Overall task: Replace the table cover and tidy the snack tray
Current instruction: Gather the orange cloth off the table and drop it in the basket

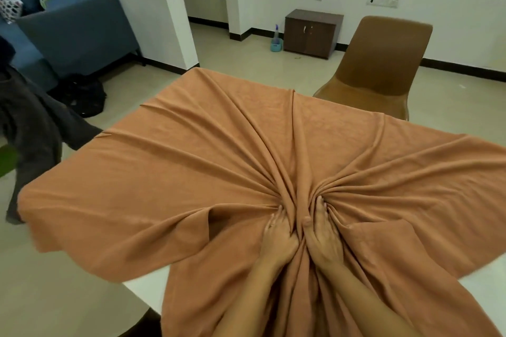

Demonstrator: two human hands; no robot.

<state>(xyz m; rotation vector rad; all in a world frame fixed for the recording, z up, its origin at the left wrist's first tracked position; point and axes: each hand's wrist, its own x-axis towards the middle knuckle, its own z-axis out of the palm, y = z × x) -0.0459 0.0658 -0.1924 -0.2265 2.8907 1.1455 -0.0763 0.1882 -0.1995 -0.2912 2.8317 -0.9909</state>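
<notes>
Our left hand (278,235) and right hand (321,235) lie side by side, fingers straight. Both press the cloth (191,161) onto the desk (145,293)

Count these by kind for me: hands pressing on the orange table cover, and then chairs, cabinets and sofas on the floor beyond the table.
Hands: 2, left hand and right hand
Chair: 1
Cabinet: 1
Sofa: 1
Total: 5

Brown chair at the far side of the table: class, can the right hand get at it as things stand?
Probably not: the right hand presses the orange cloth near the person, and the whole covered table lies between it and the chair.
</notes>
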